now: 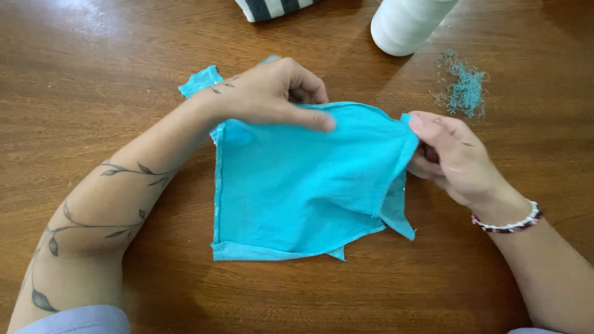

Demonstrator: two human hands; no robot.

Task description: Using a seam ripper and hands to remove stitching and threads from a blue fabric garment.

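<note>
A turquoise piece of folded cloth (pixel 297 185) lies on a brown wooden table (pixel 93 74). My left hand (pixel 272 96) rests on the cloth's upper edge, thumb pressing the fabric flat and fingers curled over the top. My right hand (pixel 448 154) pinches the cloth's upper right corner between thumb and fingers and lifts that edge slightly. A small flap of the same cloth (pixel 199 80) sticks out behind my left wrist. My right wrist wears a beaded bracelet (pixel 508 222).
A white cylindrical spool or container (pixel 405 23) stands at the top edge. A tangle of turquoise thread scraps (pixel 464 89) lies to its right. A black-and-white striped item (pixel 269 7) pokes in at the top.
</note>
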